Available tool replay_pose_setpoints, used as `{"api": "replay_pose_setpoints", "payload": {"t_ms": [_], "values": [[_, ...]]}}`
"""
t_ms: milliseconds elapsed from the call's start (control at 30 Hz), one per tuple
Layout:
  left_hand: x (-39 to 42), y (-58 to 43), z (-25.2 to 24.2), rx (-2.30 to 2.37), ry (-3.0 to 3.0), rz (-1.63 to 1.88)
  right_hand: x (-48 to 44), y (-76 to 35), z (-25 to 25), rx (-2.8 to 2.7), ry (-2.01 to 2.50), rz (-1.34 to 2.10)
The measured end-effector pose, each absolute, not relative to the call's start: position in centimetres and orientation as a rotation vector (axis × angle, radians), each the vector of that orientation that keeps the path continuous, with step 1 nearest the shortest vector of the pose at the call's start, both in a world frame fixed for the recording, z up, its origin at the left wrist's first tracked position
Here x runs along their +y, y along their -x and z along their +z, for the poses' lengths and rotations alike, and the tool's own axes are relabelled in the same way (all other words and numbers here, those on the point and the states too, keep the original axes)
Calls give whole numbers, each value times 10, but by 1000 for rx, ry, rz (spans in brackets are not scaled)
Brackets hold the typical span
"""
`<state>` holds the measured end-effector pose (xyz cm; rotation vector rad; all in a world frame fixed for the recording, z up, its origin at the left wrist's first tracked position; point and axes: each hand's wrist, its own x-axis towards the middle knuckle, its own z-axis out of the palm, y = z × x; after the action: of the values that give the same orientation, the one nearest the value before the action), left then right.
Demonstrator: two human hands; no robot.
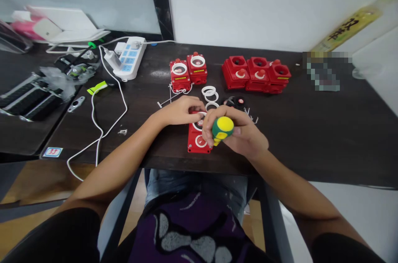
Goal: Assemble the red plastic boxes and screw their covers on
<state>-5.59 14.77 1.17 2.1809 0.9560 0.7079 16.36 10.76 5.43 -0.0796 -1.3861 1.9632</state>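
Note:
My right hand (pixel 241 130) is closed around a screwdriver (pixel 224 126) with a yellow and green handle. The handle's end points up at me, and the shaft and tip are hidden below the hand. Under it lies a red box (pixel 195 143) with a white ring around a round window and a second ringed red part near its front end. My left hand (pixel 186 109) grips the far end of that box, fingers bent over it. Just beyond the hands are several loose white rings (pixel 209 90) and some small black parts (pixel 233 101).
Two red boxes with white rings (pixel 188 73) stand behind my left hand. Three red boxes without large rings (pixel 258 76) are farther right. At the left are a power strip (pixel 129 58), a white cable (pixel 93 118) and a black metal-railed device (pixel 34 93). The table's front edge runs close to my body.

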Motion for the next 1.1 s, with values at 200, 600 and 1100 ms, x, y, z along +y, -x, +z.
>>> {"api": "replay_pose_setpoints", "payload": {"t_ms": [200, 600, 1100], "values": [[147, 55, 14, 970, -2192, 703, 104, -161, 60, -1399, 100, 1897], [147, 56, 15, 976, -2192, 671, 115, -165, 53, -1410, 138, 1877], [147, 56, 16, 979, -2192, 672, 116, -161, 54, -1300, 242, 1884]]}}
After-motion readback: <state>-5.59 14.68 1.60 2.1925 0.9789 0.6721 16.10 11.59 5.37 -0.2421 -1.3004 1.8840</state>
